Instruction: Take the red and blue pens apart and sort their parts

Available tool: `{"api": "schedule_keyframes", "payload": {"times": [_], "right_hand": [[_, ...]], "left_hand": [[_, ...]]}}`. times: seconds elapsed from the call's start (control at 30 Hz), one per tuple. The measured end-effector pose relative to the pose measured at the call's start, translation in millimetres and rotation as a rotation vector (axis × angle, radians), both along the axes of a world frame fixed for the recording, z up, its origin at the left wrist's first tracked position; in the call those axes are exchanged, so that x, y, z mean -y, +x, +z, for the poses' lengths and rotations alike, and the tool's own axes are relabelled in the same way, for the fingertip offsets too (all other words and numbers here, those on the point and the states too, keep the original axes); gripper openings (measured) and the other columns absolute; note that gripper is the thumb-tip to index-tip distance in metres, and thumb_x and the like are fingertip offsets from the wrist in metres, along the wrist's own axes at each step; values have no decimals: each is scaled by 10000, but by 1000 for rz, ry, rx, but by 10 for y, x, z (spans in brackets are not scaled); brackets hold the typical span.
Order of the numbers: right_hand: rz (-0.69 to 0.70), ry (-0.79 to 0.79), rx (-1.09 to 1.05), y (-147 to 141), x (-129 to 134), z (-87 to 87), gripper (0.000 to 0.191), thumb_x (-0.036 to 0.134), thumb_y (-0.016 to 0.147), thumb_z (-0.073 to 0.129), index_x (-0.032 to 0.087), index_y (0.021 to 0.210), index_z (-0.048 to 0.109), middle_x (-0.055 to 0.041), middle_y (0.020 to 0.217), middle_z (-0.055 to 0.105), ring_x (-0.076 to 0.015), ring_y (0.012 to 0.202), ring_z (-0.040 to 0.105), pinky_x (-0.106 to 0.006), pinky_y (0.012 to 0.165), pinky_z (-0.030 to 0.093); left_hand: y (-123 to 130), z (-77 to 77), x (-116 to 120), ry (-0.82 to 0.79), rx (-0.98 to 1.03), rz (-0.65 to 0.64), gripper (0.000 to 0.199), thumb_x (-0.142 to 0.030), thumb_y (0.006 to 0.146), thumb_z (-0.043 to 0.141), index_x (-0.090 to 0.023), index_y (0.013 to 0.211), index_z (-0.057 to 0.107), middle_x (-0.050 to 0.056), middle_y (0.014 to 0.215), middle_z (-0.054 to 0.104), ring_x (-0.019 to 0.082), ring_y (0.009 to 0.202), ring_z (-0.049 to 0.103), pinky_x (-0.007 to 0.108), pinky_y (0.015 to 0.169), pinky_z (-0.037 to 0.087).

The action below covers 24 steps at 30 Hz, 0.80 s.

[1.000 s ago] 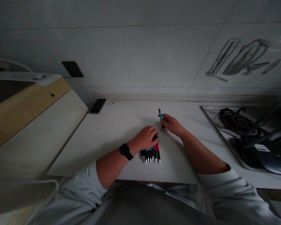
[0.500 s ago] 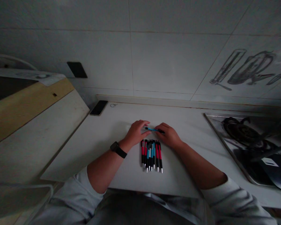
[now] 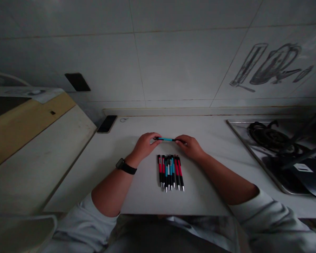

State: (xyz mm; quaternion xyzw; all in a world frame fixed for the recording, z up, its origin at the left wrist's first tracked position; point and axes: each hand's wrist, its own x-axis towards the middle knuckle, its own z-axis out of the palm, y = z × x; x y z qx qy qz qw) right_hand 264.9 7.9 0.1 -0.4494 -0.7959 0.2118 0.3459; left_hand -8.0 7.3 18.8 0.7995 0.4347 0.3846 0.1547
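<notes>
A blue and black pen [image 3: 167, 139] lies crosswise between my hands, above the white counter [image 3: 200, 130]. My left hand [image 3: 146, 144] pinches its left end, and my right hand [image 3: 190, 146] has fingers closed on the black right end. Just below, nearer to me, several pens [image 3: 170, 172] in red, blue and white with black parts lie side by side, their silver tips pointing toward me. A dark watch is on my left wrist.
A black phone [image 3: 107, 124] and a small ring-shaped item [image 3: 123, 119] lie at the back left. A gas stove [image 3: 272, 140] with a dark lid or pan is at the right. A pale panel [image 3: 47, 147] borders the left side.
My left hand has moved left and now grips the pen's left end. The pen sits more level and slightly higher in view. The camera view has shifted a little.
</notes>
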Motion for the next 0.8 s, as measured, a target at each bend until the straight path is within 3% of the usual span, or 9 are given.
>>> {"api": "schedule_keyframes", "payload": {"times": [0.2,0.5,0.8], "right_hand": [[39,0,4,-15,30,18,325,417,1037,503,209,994,748,-68,886,743,-202,793,664,-311,733,480],[29,-34,18,-18,33,31,294,372,1025,500,202,956,730,-60,828,733,-195,746,658,-296,705,462],[-48,-64,-11,-15,25,1,262,389,968,592,223,1073,765,-50,894,776,-190,734,672,-307,713,504]], "left_hand": [[-77,29,-33,-6,25,-36,72,-279,949,725,-221,982,755,35,988,733,191,951,695,352,908,556],[-81,-264,-183,17,87,-49,51,-251,936,732,-209,940,760,94,1194,641,229,1185,632,454,1081,519],[-23,-301,-181,44,68,-18,55,-254,942,731,-225,953,776,59,1083,718,218,1060,669,441,1008,544]]}}
